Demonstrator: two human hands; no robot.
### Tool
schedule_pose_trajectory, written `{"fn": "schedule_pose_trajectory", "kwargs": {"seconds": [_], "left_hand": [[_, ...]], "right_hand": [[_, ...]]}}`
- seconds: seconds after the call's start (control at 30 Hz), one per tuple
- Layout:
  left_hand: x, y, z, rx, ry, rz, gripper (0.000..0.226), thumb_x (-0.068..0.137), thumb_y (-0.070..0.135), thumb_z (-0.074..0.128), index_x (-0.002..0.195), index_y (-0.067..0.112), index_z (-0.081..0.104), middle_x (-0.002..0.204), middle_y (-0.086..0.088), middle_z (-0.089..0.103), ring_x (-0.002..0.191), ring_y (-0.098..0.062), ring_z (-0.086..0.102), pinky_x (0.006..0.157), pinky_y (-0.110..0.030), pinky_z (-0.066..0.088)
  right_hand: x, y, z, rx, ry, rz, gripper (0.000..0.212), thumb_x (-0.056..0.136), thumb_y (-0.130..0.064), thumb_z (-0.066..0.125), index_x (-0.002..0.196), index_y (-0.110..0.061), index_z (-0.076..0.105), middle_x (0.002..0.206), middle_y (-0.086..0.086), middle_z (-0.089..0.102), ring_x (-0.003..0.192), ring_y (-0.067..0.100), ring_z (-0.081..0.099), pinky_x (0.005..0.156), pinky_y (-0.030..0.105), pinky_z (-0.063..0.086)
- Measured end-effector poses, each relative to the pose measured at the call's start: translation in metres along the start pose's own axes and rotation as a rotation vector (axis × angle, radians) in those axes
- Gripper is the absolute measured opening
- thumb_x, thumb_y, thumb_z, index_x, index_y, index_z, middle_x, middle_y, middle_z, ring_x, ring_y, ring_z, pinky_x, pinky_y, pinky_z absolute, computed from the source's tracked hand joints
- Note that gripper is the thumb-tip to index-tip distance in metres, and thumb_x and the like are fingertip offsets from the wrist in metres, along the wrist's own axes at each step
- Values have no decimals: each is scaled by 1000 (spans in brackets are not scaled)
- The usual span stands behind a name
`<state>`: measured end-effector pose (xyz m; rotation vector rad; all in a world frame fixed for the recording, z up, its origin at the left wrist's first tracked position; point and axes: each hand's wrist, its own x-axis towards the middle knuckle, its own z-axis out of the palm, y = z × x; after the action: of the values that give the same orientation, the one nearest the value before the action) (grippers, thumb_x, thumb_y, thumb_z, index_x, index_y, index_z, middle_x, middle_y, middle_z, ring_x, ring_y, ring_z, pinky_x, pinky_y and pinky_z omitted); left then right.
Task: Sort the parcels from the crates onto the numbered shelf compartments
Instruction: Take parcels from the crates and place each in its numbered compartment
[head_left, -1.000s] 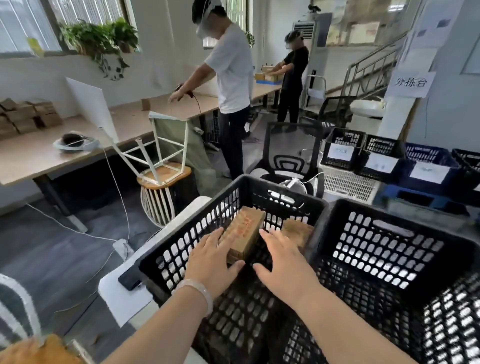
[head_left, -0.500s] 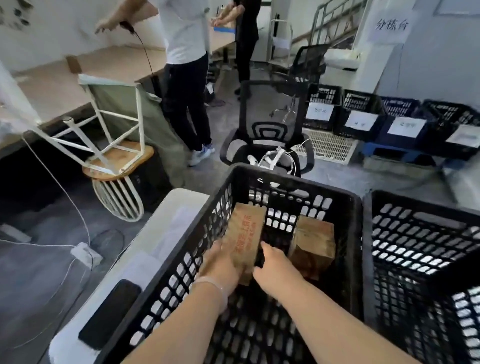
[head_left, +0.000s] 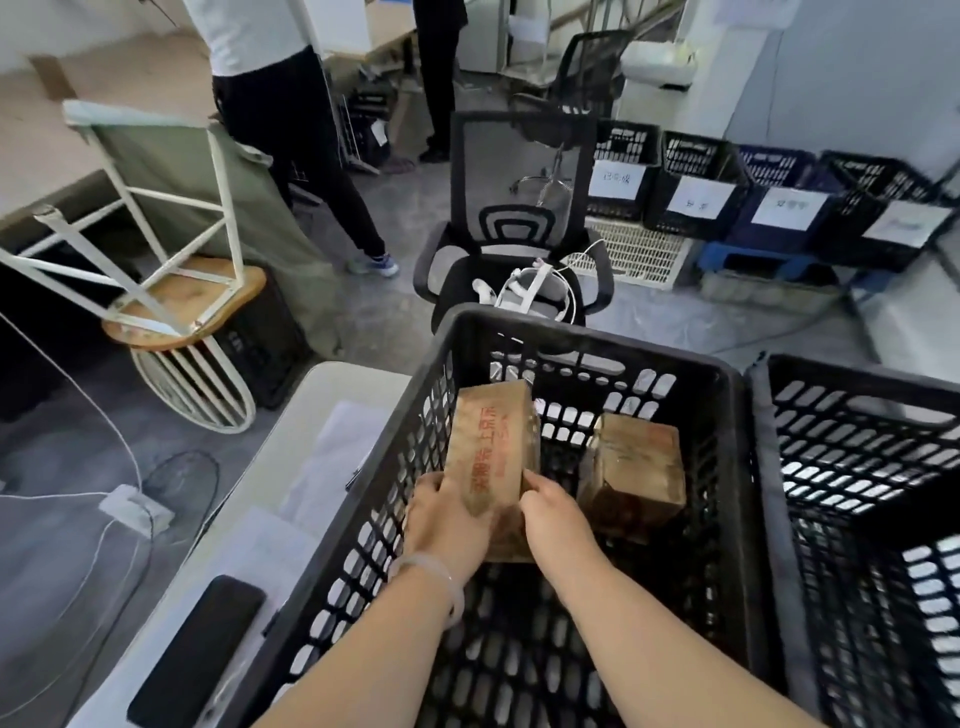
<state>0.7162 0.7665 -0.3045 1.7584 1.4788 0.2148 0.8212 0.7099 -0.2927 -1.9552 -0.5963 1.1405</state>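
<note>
Your left hand (head_left: 448, 522) and right hand (head_left: 556, 517) both grip the red-printed cardboard parcel (head_left: 491, 453) inside the black crate (head_left: 727, 467).

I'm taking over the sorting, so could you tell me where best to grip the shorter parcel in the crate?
Probably from above, as the crate walls close off the sides: clasp the shorter parcel by its left and right faces, which have free space beside them.

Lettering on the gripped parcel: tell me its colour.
Red lettering on the brown parcel, head view.
</note>
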Motion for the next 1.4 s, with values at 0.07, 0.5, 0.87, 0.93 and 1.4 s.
{"fn": "schedule_pose_trajectory", "kwargs": {"seconds": [0.07, 0.5, 0.87, 0.93, 1.4], "left_hand": [[-4, 7, -3, -47, -6, 18, 76, 81, 56, 70, 146, 36, 36, 146, -3, 35, 121, -23, 45, 97, -33, 43], [-81, 33, -42, -751, -131, 99, 53, 73, 47, 78, 118, 60, 53, 124, 7, 64, 110, -16, 66, 98, -43, 52], [-113, 65, -37, -352, 253, 357, 48, 100, 32, 54, 145, 42, 43, 135, 16, 50, 121, 0, 50, 107, -32, 44], [-121, 74, -36, -247, 262, 385, 59, 96, 39, 58, 150, 42, 32, 136, 18, 45, 119, 1, 46, 107, -30, 42], [-149, 103, -19, -737, -36, 291, 54, 94, 25, 64, 136, 42, 34, 125, 3, 64, 108, -13, 67, 85, -26, 57]], "right_hand": [[-13, -6, -6, 1, 32, -77, 46, 97, -15, 36, 139, -27, 49, 141, -3, 42, 122, 11, 43, 94, 18, 41], [-78, -30, -79, 79, 68, -181, 71, 91, -39, 60, 150, -39, 22, 149, -9, 38, 133, 17, 41, 112, 44, 33], [-123, -26, -114, 88, -112, -353, 63, 91, -49, 52, 140, -65, 14, 147, -22, 34, 136, 5, 33, 116, 40, 28], [-130, -26, -119, 14, -82, -435, 62, 99, -33, 46, 147, -53, 12, 149, -24, 24, 137, -1, 21, 118, 33, 18], [-145, -22, -160, -5, 127, -549, 55, 99, -29, 51, 147, -38, 27, 144, -18, 37, 123, -8, 36, 105, 25, 37]]}}
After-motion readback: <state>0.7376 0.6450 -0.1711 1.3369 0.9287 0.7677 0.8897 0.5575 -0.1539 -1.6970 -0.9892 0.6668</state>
